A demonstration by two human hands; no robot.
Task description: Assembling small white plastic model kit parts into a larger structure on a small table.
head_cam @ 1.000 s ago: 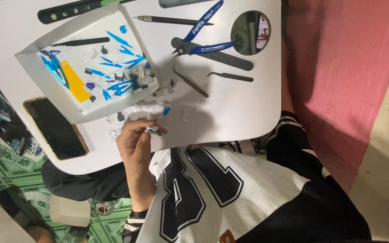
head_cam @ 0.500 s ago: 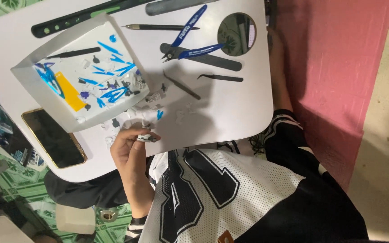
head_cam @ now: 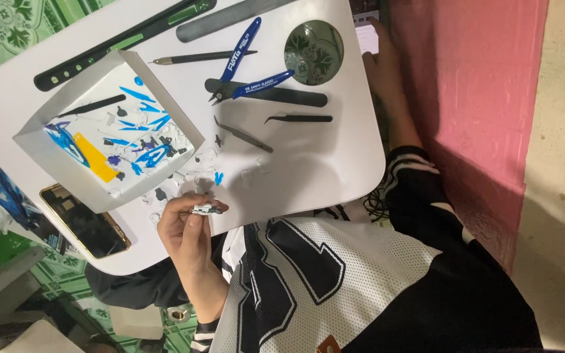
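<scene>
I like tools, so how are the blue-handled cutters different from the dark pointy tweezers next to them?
The cutters have two thick blue handles and short dark jaws; the tweezers are all dark and slim. The cutters' handles spread apart in a V; the tweezers lie as one narrow strip with a curved tip. Both lie flat on the white table, with no hand on them.

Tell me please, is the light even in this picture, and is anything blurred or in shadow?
Head view: sharp, evenly lit white table; soft shadow on the pink floor; dim green floor lower left; left hand and its small grey part slightly soft.
</scene>
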